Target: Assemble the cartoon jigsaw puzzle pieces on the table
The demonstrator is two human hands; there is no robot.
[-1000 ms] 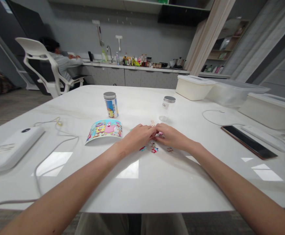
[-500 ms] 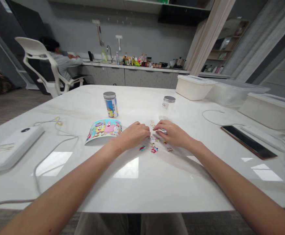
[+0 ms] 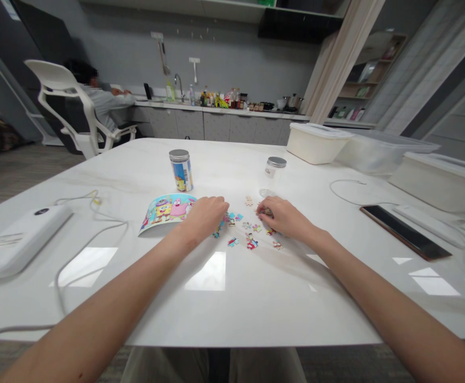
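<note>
Small jigsaw puzzle pieces [image 3: 245, 231] in bright colours lie scattered on the white table top [image 3: 212, 314]. My left hand [image 3: 204, 218] rests curled at the left edge of the scatter, close to several blue pieces, and its fingers hide whatever lies beneath them. Just to its left is a printed cartoon picture card [image 3: 167, 210], with its far edge curling. My right hand [image 3: 282, 218] pinches a small cluster of puzzle pieces [image 3: 265, 211] between fingers and thumb. Behind the pieces stand a printed tin can [image 3: 181, 170] and a clear jar with a metal lid [image 3: 272, 173].
White lidded tubs [image 3: 316, 142] stand along the far right of the table, with a phone [image 3: 404, 232] and power strip [image 3: 428, 224] nearer. A white box [image 3: 17, 242] and cable lie left. A seated person [image 3: 102, 101] works at the back counter.
My hands have moved apart, the left one sliding left toward the picture card. More pieces now show spread between the hands, and blue pieces lie where the hands met earlier.
</note>
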